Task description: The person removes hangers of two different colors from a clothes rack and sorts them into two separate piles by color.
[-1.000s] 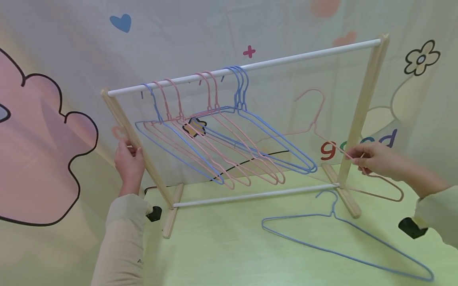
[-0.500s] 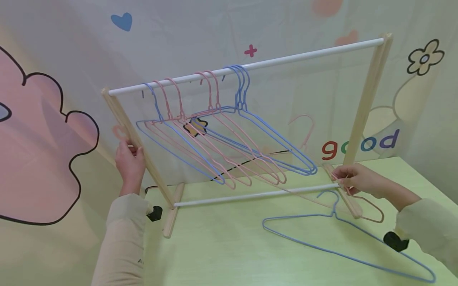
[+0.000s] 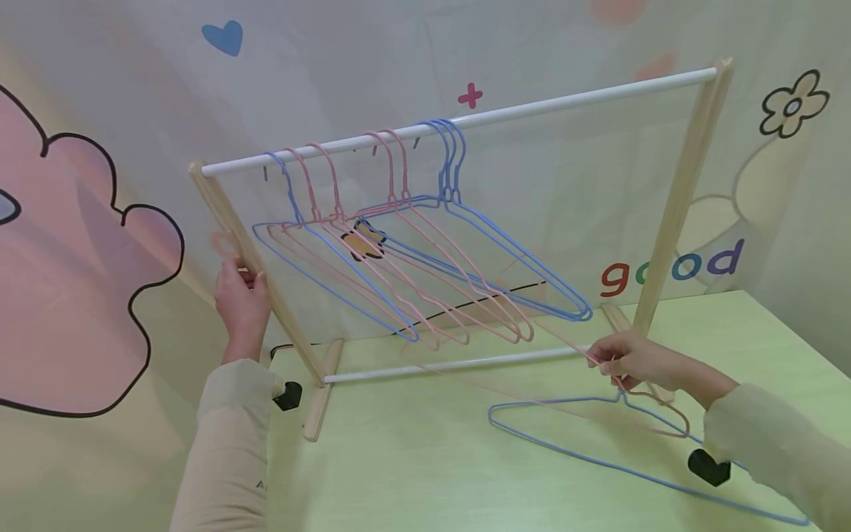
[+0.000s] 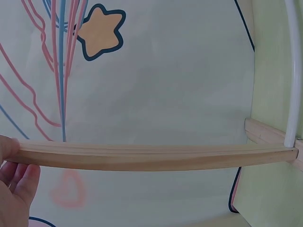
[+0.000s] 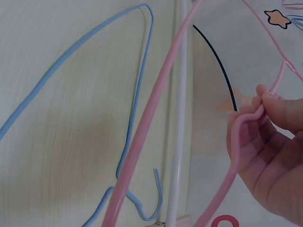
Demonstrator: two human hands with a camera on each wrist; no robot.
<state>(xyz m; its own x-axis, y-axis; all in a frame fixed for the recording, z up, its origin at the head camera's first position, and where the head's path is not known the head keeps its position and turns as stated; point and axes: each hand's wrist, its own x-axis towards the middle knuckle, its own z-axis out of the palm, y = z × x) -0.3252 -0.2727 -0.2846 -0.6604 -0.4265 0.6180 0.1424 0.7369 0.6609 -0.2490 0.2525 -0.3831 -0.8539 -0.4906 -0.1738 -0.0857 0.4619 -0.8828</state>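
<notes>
In the head view my left hand [image 3: 242,307] grips the left wooden upright [image 3: 286,319] of a clothes rack; the left wrist view has the fingers around that wooden post [image 4: 156,158]. My right hand [image 3: 641,363] pinches one arm of a pink hanger [image 5: 152,104] between thumb and fingers. The hanger is tilted, low in front of the rack's right side, and its hook is hard to make out behind the hanging ones. Below it a blue hanger [image 3: 612,466] lies flat on the table. Several blue hangers [image 3: 525,255] and pink hangers [image 3: 459,251] hang from the white top bar [image 3: 565,106].
The rack's right upright [image 3: 685,192] and white lower bar [image 3: 459,364] stand close to the right hand. Pale green tabletop [image 3: 399,458] extends in front. A printed cloth [image 3: 532,44] covers the wall behind.
My right hand has moved left and down with the pink hanger, from beside the right upright to above the blue hanger. My left hand has stayed on its upright.
</notes>
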